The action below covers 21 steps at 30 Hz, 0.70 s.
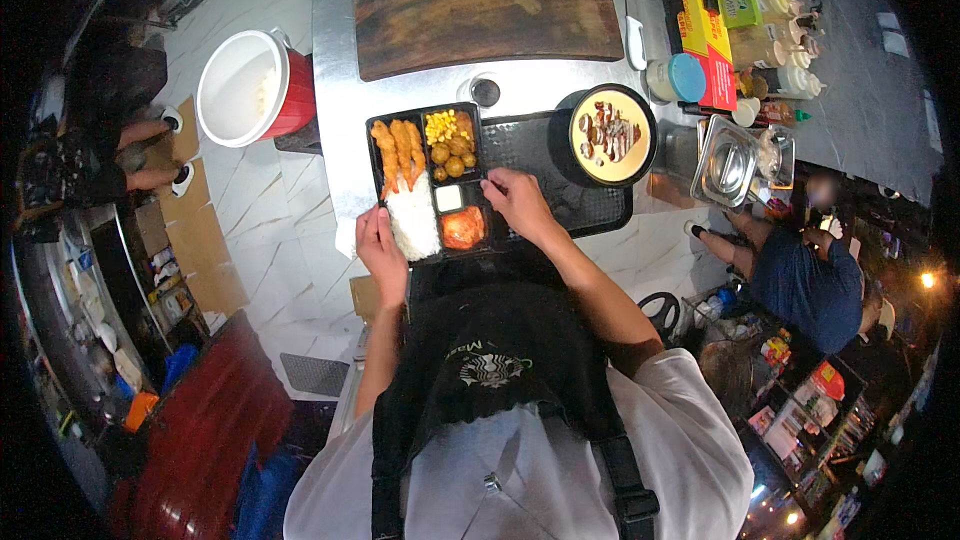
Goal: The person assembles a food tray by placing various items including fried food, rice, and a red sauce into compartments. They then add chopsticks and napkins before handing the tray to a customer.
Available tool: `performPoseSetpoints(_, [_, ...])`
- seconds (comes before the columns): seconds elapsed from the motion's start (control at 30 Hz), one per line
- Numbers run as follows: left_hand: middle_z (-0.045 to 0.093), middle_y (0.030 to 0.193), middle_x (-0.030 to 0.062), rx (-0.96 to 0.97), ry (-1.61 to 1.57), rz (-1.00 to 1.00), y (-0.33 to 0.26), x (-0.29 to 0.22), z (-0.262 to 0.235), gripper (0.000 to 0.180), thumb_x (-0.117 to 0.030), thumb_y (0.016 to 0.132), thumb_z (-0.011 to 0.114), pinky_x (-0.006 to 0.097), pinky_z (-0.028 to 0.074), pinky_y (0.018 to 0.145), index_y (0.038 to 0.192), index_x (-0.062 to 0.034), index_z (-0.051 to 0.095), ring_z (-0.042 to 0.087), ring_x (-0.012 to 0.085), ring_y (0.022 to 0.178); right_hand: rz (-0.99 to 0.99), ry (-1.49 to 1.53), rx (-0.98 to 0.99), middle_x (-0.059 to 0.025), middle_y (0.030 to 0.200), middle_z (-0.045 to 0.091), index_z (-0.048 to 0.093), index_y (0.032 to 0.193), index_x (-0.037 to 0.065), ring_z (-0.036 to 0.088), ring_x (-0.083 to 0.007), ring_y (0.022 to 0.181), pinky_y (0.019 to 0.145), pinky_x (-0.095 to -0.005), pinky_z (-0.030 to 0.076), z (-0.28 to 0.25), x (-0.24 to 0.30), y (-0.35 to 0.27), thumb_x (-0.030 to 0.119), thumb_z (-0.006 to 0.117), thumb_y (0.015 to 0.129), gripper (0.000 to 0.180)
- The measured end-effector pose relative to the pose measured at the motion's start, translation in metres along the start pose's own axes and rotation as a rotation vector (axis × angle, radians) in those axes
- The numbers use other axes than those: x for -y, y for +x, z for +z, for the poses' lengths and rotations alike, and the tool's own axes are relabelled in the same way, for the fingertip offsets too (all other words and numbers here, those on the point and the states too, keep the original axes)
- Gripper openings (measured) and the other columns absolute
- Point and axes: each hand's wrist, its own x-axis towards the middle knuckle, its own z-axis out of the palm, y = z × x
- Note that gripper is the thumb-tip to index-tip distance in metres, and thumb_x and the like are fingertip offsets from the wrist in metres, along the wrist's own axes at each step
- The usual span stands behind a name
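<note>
A black bento box (455,183) with compartments lies at the near left part of the metal table, partly over a black serving tray (600,208). In it are fried breaded strips (400,150), white rice (412,225), corn (440,127), round brown balls (454,157), a small cup of pale sauce (449,198) and an orange-red food (463,228). My left hand (383,252) grips its left edge beside the rice. At the opposite edge, the curled fingers of my right hand (517,204) pinch the rim. A black bowl (650,158) of yellow food with brown topping stands on the tray.
Beyond lies a large wooden board (480,5); a small round container (485,92) sits before it. A red-and-white bucket (290,90) stands left. Sauce bottles (795,82), a blue-lidded jar (686,78) and metal pans (728,165) crowd the right. Other people (815,285) are at both sides.
</note>
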Motion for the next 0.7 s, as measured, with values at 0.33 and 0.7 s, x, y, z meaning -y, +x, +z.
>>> performPoseSetpoints(0.33, [0.064, 0.102, 0.0157, -0.009, 0.053, -0.023, -0.06, -0.016, 0.052, 0.027, -0.014, 0.105, 0.052, 0.035, 0.048, 0.085, 0.117, 0.0048, 0.067, 0.06, 0.0255, 0.093, 0.003, -0.045, 0.021, -0.0259, 0.099, 0.07, 0.069, 0.103, -0.005, 0.068, -0.0433, 0.093, 0.081, -0.0468, 0.054, -0.04, -0.061, -0.024, 0.017, 0.065, 0.094, 0.024])
performPoseSetpoints(0.7, [0.062, 0.101, 0.0143, -0.034, -0.007, -0.058, -0.055, -0.025, 0.052, 0.031, -0.016, 0.105, 0.052, 0.035, 0.047, 0.087, 0.123, 0.0054, 0.065, 0.06, 0.0226, 0.097, -0.032, -0.156, 0.026, -0.027, 0.089, 0.069, 0.069, 0.099, -0.006, 0.066, -0.0462, 0.087, 0.08, -0.0495, 0.054, -0.046, -0.049, -0.016, 0.015, 0.063, 0.095, 0.022])
